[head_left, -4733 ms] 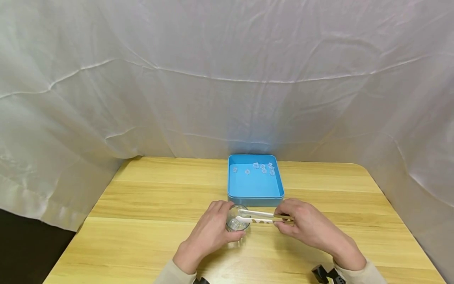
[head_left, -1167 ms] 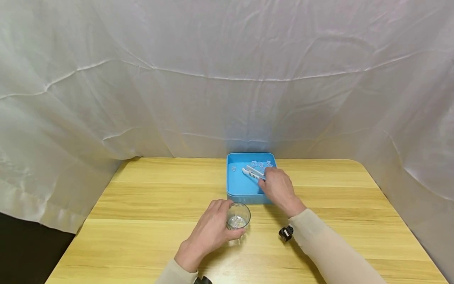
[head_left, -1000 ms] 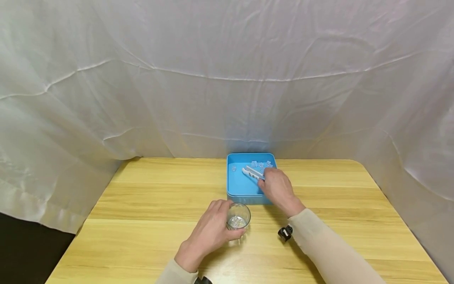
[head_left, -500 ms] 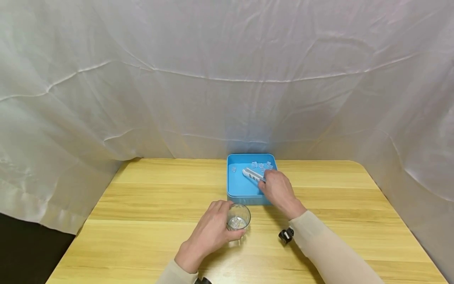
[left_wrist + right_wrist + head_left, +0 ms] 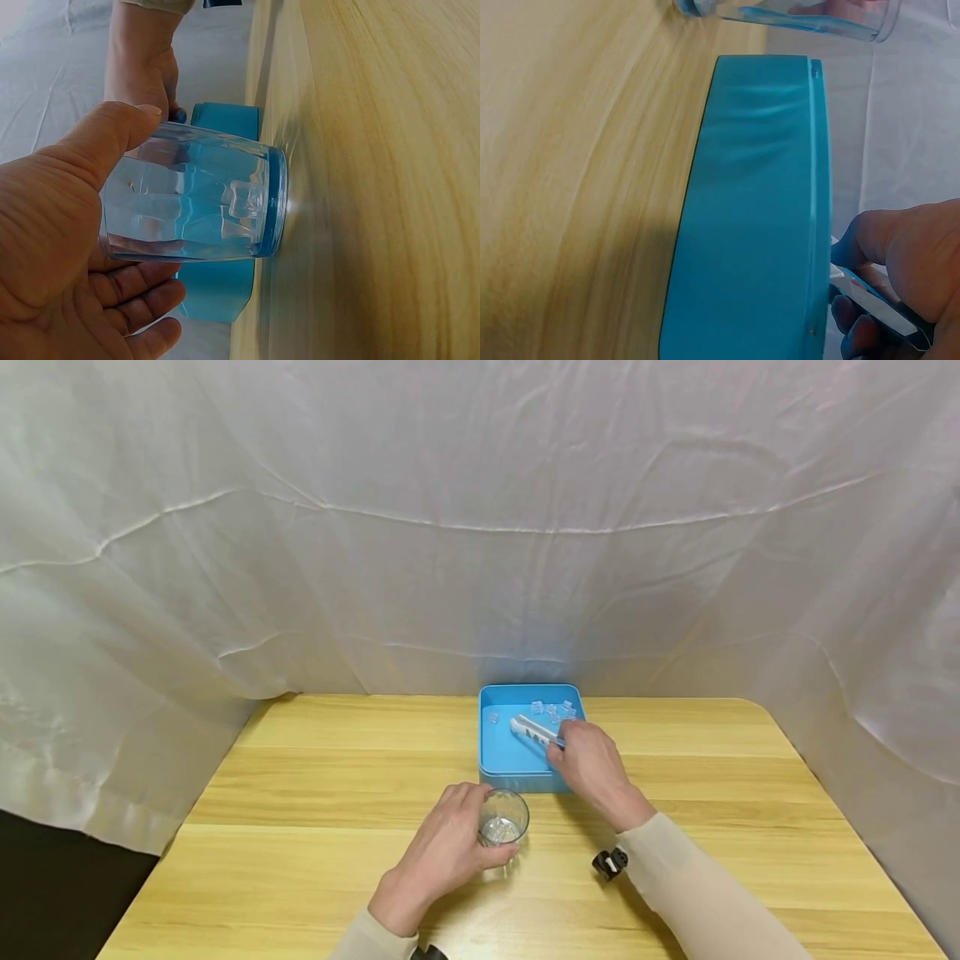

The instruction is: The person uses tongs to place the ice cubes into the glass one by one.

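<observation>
My left hand point(image 5: 438, 852) holds a clear drinking glass point(image 5: 199, 199) upright on the table, thumb on one side and fingers on the other. A few clear cubes point(image 5: 244, 206) lie at its bottom. My right hand point(image 5: 596, 768) pinches a pair of white tongs point(image 5: 536, 732) with a dark pattern. They reach over the rim into the blue box point(image 5: 498, 756), their tips low in its left half with the arms close together. What is between the tips is hidden. Several clear ice-like cubes point(image 5: 551, 710) lie toward the box's back right, and one cube point(image 5: 493, 717) sits at its left.
The wooden table point(image 5: 300, 810) runs back to a pale hanging cloth point(image 5: 420, 568), which also covers both sides. The blue box's front wall point(image 5: 750, 210) stands just beyond the glass. Black wrist cameras point(image 5: 610, 863) are worn on the forearms.
Since the oldest frame my right hand has carried the tongs from over the glass into the blue box. Over the last second the tongs' arms have drawn together. My left hand stays put.
</observation>
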Motion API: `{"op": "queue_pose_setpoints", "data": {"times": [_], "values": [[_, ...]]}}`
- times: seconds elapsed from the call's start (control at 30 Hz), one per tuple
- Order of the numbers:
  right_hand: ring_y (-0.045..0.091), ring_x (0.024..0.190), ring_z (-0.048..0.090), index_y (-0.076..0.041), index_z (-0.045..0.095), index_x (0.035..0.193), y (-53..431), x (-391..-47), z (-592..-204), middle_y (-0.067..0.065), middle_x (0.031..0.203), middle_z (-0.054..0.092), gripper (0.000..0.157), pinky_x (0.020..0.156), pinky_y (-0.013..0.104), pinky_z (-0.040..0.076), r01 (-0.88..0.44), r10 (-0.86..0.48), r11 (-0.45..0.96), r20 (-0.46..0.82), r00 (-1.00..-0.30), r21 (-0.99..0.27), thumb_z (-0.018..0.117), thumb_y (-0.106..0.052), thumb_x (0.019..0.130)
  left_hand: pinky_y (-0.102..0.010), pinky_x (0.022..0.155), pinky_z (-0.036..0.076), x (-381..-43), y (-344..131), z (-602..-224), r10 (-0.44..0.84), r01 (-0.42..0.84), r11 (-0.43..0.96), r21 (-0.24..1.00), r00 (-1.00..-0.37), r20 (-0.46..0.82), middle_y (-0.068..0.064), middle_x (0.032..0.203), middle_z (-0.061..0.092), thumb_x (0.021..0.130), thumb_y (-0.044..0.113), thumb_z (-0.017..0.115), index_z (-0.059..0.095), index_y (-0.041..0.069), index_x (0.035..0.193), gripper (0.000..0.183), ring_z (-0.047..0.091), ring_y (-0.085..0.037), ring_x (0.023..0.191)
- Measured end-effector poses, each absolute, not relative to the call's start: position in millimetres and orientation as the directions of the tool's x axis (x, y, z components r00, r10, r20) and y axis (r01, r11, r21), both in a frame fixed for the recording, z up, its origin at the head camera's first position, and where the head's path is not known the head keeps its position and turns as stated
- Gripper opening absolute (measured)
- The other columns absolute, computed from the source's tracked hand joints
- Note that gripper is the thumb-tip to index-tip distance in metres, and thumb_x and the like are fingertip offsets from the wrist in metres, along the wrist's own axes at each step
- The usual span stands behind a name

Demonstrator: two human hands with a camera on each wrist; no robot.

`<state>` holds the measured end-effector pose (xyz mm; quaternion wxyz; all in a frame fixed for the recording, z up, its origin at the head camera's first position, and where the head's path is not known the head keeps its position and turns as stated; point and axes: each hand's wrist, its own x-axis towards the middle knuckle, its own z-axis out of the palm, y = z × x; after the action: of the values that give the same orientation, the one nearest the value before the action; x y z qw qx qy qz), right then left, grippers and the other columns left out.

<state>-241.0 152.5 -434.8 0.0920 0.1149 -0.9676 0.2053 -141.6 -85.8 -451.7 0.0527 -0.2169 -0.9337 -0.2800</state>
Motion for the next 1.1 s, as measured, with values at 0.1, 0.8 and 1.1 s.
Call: {"op": "queue_pose_setpoints", "data": {"times": [0.1, 0.8, 1.1], "values": [[0.02, 0.062, 0.046, -0.009, 0.059, 0.082, 154, -237, -432, 0.004, 0.073, 0.051, 0.015, 0.053, 0.03, 0.037, -0.26, -0.183, 0.882, 0.223, -0.957, -0.393, 0.066, -0.014, 0.094, -0.041, 0.102, 0.055, -142, -86, -452, 0.375, 0.433, 0.749, 0.501, -0.901, 0.218, -0.009, 0.126, 0.067, 0.082, 0.046, 0.09, 0.061, 0.004, 0.137, 0.076, 0.059, -0.023, 0.121], [0.016, 0.071, 0.05, -0.01, 0.07, 0.092, 178, -187, -411, 0.002, 0.086, 0.063, 0.006, 0.063, 0.031, 0.046, -0.321, -0.179, 0.819, 0.319, -0.931, -0.476, 0.069, -0.015, 0.095, -0.041, 0.104, 0.055, -137, -89, -448, 0.364, 0.408, 0.753, 0.517, -0.912, 0.188, -0.008, 0.129, 0.067, 0.082, 0.05, 0.089, 0.059, 0.005, 0.14, 0.079, 0.058, -0.022, 0.123], [0.01, 0.072, 0.049, -0.012, 0.072, 0.092, 189, -163, -406, -0.006, 0.084, 0.061, 0.004, 0.062, 0.025, 0.045, -0.436, -0.276, 0.773, 0.374, -0.885, -0.461, 0.076, -0.013, 0.093, -0.042, 0.107, 0.054, -134, -90, -446, 0.363, 0.407, 0.758, 0.51, -0.912, 0.189, -0.008, 0.13, 0.067, 0.082, 0.05, 0.089, 0.059, 0.005, 0.14, 0.079, 0.058, -0.024, 0.126]]}}
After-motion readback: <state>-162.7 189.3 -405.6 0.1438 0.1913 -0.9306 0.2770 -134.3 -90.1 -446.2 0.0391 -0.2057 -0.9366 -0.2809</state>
